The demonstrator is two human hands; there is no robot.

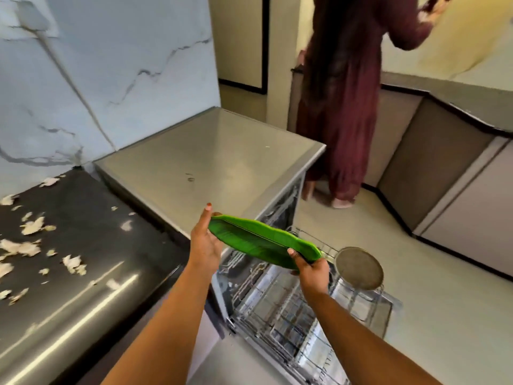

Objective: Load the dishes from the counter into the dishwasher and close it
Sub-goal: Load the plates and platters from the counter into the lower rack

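Plate under transfer: a green, banana-leaf-shaped oval plate [263, 243] of what looks like rigid plastic or melamine, held in the air above the pulled-out wire rack [277, 309] of the open dishwasher [280, 201], tilted so its near rim drops toward the right. Left hand [204, 243] supports the far-left tip, palm against the edge and fingers mostly extended, so it steadies more than it clamps. Right hand [312, 269] is closed over the lower right rim, thumb on top and fingers underneath; this is the real grip. Judged handling: light, stiff, thin-walled, with a glossy surface that may slip if wet; unlikely to shatter, though a drop onto the wires could chip it. Best hold is at the two narrow ends or along the raised rim, not the flat middle. Its length suggests it should stand on edge between the tines of the rack, long axis along a row. A round grey metal mesh strainer [359, 268] already stands at the far right of the rack, just beside the plate's right tip; clearance there needs care. Rack is otherwise mostly bare where visible. Left of the dishwasher's grey flat top [211, 154] runs a dark glossy counter [83, 245] scattered with pale flaky scraps [33, 226]. A second person in a long maroon garment [344, 107] stands well apart at the far cabinets. Door not yet closed.
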